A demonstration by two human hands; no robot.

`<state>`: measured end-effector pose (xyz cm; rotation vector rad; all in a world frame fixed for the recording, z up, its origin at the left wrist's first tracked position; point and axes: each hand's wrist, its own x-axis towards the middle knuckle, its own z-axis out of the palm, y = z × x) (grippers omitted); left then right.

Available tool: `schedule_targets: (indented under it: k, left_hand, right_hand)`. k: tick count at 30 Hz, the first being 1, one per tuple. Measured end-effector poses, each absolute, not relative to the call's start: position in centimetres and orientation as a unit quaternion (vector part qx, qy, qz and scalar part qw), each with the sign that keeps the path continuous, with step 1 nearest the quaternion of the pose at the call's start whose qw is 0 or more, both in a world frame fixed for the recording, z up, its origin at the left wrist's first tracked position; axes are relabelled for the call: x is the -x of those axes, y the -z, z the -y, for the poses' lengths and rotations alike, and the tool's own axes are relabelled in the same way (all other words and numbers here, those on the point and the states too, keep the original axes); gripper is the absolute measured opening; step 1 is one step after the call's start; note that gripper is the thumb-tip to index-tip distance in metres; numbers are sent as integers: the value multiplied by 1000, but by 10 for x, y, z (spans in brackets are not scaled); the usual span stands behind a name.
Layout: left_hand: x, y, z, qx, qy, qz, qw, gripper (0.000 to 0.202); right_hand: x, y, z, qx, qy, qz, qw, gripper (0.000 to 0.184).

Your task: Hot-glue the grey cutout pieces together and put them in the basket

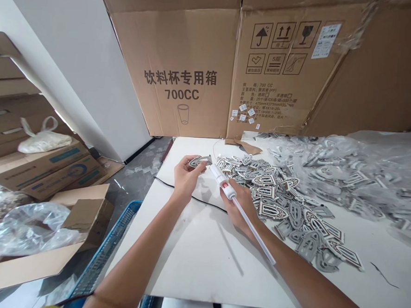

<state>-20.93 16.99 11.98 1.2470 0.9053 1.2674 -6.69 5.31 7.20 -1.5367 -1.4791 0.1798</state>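
Note:
My left hand (186,173) pinches a small grey patterned piece (200,161) above the white table (199,260). My right hand (239,205) grips a white glue gun (224,185) with a long clear glue stick (254,231) trailing back over my wrist. The gun's tip points at the piece in the left hand. A heap of similar grey and white pieces (279,200) lies just right of both hands.
A big cardboard box (204,61) stands at the table's far edge. Clear plastic bags with more pieces (358,168) lie at the right. A black cable (175,188) crosses the table. A blue crate (109,250) and cardboard boxes (44,167) sit on the floor at left.

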Motion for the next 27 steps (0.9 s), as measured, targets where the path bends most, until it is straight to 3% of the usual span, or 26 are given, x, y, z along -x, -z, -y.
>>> schedule_targets:
  k: [18,27]
  left_hand:
    - [209,-116,-172,-537,-557,-368,515,37]
    - [219,-116,-178,-728,-525,-313,310,14]
  right_hand:
    - [71,-81,-52,612,-77,602,507,21]
    - [72,-87,-49,670,-163,523,501,32]
